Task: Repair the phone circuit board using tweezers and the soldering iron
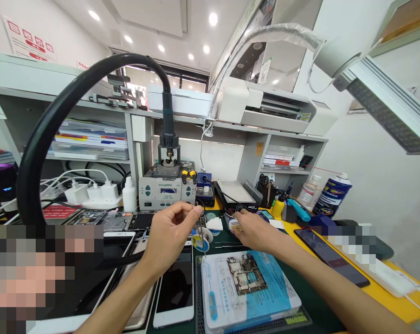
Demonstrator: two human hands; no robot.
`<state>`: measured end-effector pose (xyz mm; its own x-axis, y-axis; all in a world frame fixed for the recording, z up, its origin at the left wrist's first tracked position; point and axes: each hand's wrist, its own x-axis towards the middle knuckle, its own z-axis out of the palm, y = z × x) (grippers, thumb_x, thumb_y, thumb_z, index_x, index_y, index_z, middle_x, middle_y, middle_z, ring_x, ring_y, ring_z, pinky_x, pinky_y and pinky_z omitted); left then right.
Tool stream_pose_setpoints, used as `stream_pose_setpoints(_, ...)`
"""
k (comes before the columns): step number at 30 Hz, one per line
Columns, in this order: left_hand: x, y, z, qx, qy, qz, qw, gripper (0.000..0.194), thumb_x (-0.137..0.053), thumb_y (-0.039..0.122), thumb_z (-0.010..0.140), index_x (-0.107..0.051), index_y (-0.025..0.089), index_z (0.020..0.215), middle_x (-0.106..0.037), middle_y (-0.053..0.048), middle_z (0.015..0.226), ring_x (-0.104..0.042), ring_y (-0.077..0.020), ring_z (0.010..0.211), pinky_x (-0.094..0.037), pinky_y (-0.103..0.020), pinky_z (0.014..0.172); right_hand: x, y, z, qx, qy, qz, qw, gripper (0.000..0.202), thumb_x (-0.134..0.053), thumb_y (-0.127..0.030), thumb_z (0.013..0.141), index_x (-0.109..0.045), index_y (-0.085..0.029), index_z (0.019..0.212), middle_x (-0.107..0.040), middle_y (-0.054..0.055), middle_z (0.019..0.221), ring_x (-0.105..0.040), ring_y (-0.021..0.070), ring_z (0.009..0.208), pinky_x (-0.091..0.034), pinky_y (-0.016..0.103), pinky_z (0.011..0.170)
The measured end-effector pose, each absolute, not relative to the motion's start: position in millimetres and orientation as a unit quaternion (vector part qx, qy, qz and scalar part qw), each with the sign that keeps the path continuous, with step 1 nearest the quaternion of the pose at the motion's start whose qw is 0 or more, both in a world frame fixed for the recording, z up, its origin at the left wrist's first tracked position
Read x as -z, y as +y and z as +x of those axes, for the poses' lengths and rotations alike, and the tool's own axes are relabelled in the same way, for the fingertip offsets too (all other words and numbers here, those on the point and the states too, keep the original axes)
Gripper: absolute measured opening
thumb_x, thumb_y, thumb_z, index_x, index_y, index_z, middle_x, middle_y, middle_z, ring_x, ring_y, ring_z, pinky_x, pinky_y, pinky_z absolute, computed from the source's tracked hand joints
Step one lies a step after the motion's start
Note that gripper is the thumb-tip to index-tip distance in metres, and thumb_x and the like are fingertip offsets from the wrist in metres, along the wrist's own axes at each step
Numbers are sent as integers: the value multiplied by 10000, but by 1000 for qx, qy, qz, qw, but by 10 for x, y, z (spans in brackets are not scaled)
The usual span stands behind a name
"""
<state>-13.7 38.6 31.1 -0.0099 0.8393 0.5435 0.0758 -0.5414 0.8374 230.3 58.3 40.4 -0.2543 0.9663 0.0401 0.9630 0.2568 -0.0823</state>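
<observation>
My left hand (170, 234) is closed in a pinch above the middle of the bench. Between thumb and forefinger it has a slim metal tool, tweezers (202, 239) by the look, pointing down. My right hand (253, 229) reaches in from the right, its fingers bent around a small round tub (234, 225) with a pale label; the thumb side is partly hidden. Below the hands, a bare phone logic board (246, 274) lies on a blue and white box (227, 308). Solder spools (200, 242) stand just beyond the tweezers' tip, and another pair of tweezers (227, 245) lies behind the box.
A white phone (175, 290) and tablets lie at left, under a thick black hose (30, 139). Behind stands a hot-air station (161, 192). A dark phone (330, 255), a spray can (331, 197) and bottles occupy the right. A lamp (387, 97) overhangs.
</observation>
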Motion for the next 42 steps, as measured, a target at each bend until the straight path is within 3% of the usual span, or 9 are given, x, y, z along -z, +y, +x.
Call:
stream_pose_setpoints(2,-299,396,-141,-610,366,628,315,422,-742,540,888,-670,166,706,-523,26,577,-420,-108,555,-352,-221,528,-558,481,2368,-51,-800,-592,82,326,-670,-298,1023,-712,-110,1285,-740,203,1267,-706,339,1173,-556,485,1003)
stream_pose_setpoints(4,-294,401,-140,-609,368,626,319,425,-748,544,882,-670,166,704,-517,27,573,-413,-108,553,-345,-222,525,-742,395,2477,-108,-801,-577,119,299,-617,-395,1034,-776,-163,1135,-809,133,1023,-770,287,911,-598,377,764)
stream_pose_setpoints(7,-301,397,-133,-611,368,621,326,418,-766,539,865,-677,165,700,-521,22,569,-421,-111,550,-344,-224,516,-965,360,2702,-170,-777,-574,193,443,-534,-556,1033,-766,-186,957,-784,82,793,-708,207,616,-480,275,470)
stream_pose_setpoints(13,-311,415,-130,-615,362,604,356,390,-790,516,855,-696,168,705,-543,18,559,-462,-108,533,-391,-201,498,-930,511,3097,-189,-721,-589,313,438,-691,-609,913,-722,-177,848,-690,40,649,-595,152,524,-377,236,420)
stream_pose_setpoints(18,-279,394,-110,-619,349,573,409,356,-834,504,851,-725,173,774,-661,-1,683,-564,-99,547,-483,-195,543,-736,418,3112,-289,-724,-527,337,549,-681,-693,913,-671,-173,738,-683,46,641,-578,135,522,-447,253,471)
stream_pose_setpoints(25,-184,244,82,-569,336,548,513,338,-803,531,916,-781,195,949,-779,-68,879,-611,-113,579,-533,-211,549,-546,248,2948,-464,-709,-434,306,641,-735,-622,943,-630,-183,1399,-762,124,1050,-710,170,699,-490,230,474)
stream_pose_setpoints(28,-121,180,135,-545,342,547,536,346,-798,541,926,-793,199,975,-799,-101,981,-621,-121,596,-541,-215,543,-448,236,2883,-542,-647,-406,350,529,-809,-511,925,-680,-178,1315,-759,57,898,-678,128,584,-470,199,420)
stream_pose_setpoints(34,-67,128,141,-488,371,591,524,363,-757,583,950,-821,226,934,-680,-32,628,-609,-133,565,-547,-206,576,-423,188,2815,-631,-499,-352,478,270,-936,-345,807,-801,-170,963,-730,6,730,-665,113,545,-490,181,413)
stream_pose_setpoints(42,-93,36,239,-427,366,597,572,325,-758,562,948,-820,247,899,-765,-61,801,-618,-126,542,-552,-226,554,-319,31,2638,-649,-515,-286,482,168,-894,-297,869,-839,-221,1009,-721,5,646,-677,128,560,-536,201,467)
